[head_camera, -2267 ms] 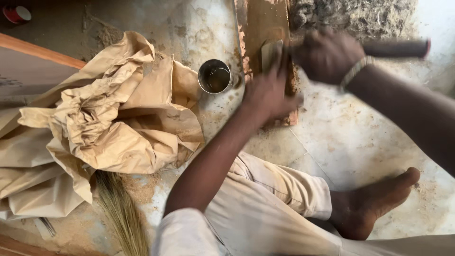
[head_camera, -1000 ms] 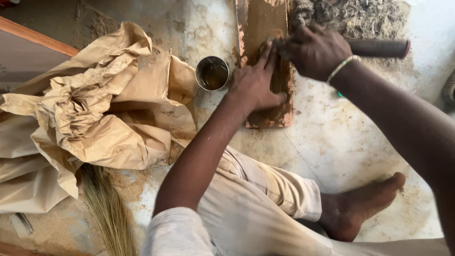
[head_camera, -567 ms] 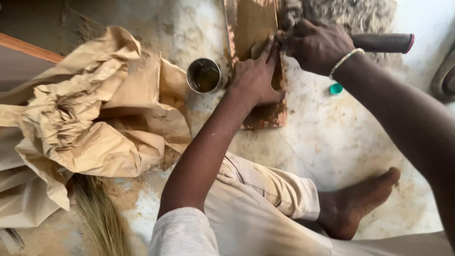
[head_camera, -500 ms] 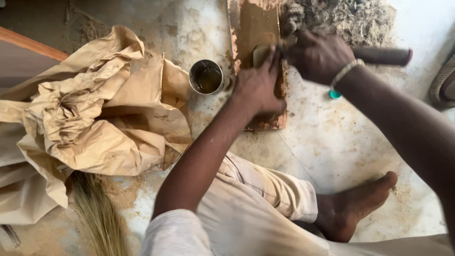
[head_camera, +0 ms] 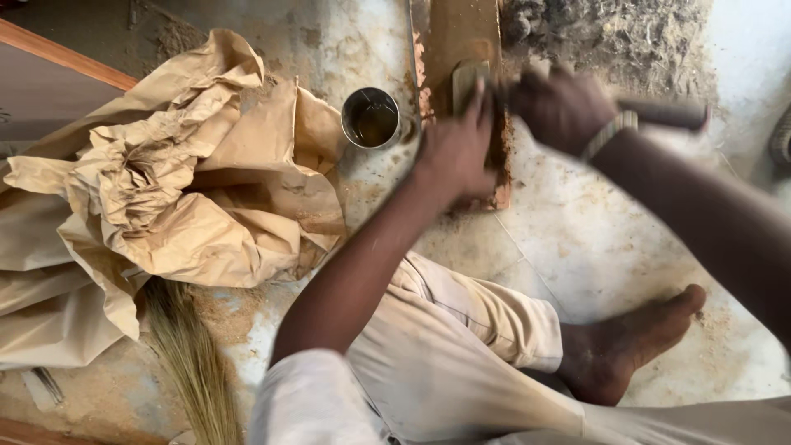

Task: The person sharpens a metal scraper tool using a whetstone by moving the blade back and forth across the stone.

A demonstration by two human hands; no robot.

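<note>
My left hand (head_camera: 453,156) presses flat on the pale blade end (head_camera: 466,78) of a tool lying on a long brown slab (head_camera: 457,33) on the floor. My right hand (head_camera: 560,107) is closed around the same tool, whose dark round handle (head_camera: 663,114) sticks out to the right. Both hands are blurred by motion. A light bracelet sits on my right wrist. The blade under my fingers is mostly hidden.
A small metal cup (head_camera: 371,118) with dark liquid stands just left of the slab. Crumpled brown paper (head_camera: 181,189) fills the left side, with a straw broom (head_camera: 194,363) below it. Grey debris (head_camera: 610,33) lies at the top right. My bare foot (head_camera: 634,338) rests at the lower right.
Both hands have slid the tool back and forth along the slab, ending slightly nearer me. The grip is the same. The view has shifted a little.
</note>
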